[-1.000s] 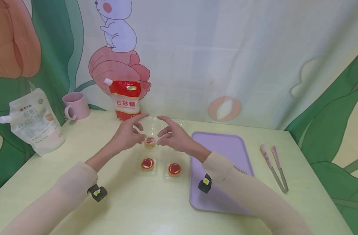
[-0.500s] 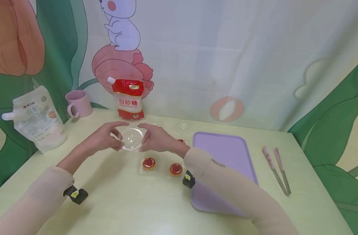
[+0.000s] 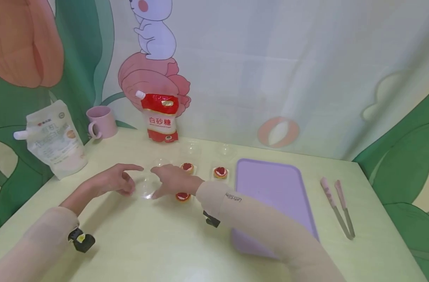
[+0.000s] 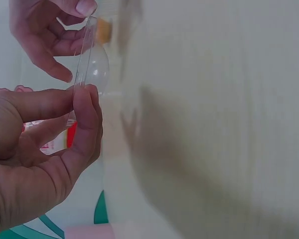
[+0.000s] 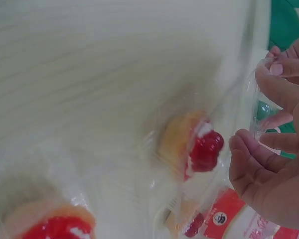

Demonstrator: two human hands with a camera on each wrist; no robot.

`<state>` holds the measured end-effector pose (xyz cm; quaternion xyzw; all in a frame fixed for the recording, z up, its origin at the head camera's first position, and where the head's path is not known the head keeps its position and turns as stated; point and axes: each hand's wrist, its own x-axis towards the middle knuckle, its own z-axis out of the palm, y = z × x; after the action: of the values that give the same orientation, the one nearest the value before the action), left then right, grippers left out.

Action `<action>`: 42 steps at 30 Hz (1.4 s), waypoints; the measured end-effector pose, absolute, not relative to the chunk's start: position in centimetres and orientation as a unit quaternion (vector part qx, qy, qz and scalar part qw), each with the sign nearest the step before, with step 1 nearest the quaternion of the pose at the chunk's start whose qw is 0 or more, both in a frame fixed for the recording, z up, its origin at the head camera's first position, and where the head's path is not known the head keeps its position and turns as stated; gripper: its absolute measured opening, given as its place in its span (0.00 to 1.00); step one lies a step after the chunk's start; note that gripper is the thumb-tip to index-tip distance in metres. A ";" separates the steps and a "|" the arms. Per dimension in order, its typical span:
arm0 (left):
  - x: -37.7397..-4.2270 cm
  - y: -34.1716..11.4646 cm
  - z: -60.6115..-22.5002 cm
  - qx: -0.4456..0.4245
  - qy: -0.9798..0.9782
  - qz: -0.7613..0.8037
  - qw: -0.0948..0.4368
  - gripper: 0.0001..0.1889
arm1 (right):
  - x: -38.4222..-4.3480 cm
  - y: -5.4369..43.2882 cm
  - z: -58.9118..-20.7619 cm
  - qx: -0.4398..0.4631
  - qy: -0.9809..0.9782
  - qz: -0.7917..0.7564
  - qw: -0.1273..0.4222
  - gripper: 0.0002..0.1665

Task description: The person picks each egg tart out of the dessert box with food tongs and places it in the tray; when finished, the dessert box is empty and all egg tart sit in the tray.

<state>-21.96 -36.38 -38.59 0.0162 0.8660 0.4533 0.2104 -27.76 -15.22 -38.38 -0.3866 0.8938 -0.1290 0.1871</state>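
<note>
A clear plastic tub with a domed part (image 4: 98,67) is between my two hands, left of the tarts. My left hand (image 3: 116,181) pinches its rim between thumb and fingers, plainest in the left wrist view. Across from it, my right hand (image 3: 175,179) holds the opposite edge, thumb on the near corner and index on the far one. A red-topped tart (image 3: 187,167) and another tart (image 3: 220,172) sit in clear boxes at the back. A nearer tart (image 3: 182,196) is partly hidden by my right hand. In the right wrist view, a tart (image 5: 202,149) lies close below my right fingers.
A purple tray (image 3: 271,184) lies right of the tarts, with pink-handled tongs (image 3: 338,209) beyond it. At the back stand a red-and-white sugar pouch (image 3: 161,117), a pink mug (image 3: 101,122) and a white spouted pouch (image 3: 56,139). A curtain hangs behind the table.
Both hands have moved left and toward me with the clear tub, from beside the back tarts to the left of them. The tub is now lower. The back tarts have come into view.
</note>
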 end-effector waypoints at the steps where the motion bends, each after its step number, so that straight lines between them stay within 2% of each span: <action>1: -22.0 -36.5 -38.9 0.016 0.866 0.453 0.212 0.37 | -27.7 -15.3 -38.5 -0.389 0.895 -0.119 0.183 0.50; 14: -22.6 -36.6 -40.7 0.004 0.864 0.456 0.215 0.37 | -27.4 -16.0 -38.9 -0.383 0.905 -0.076 0.168 0.47; 42: -22.9 -35.6 -40.1 -0.003 0.866 0.450 0.219 0.36 | -27.9 -15.6 -39.0 -0.370 0.912 -0.059 0.164 0.47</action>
<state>-22.85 -35.59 -40.11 -0.0026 0.8657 0.4504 0.2185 -27.93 -15.60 -38.98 -0.3703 0.9124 -0.0585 0.1643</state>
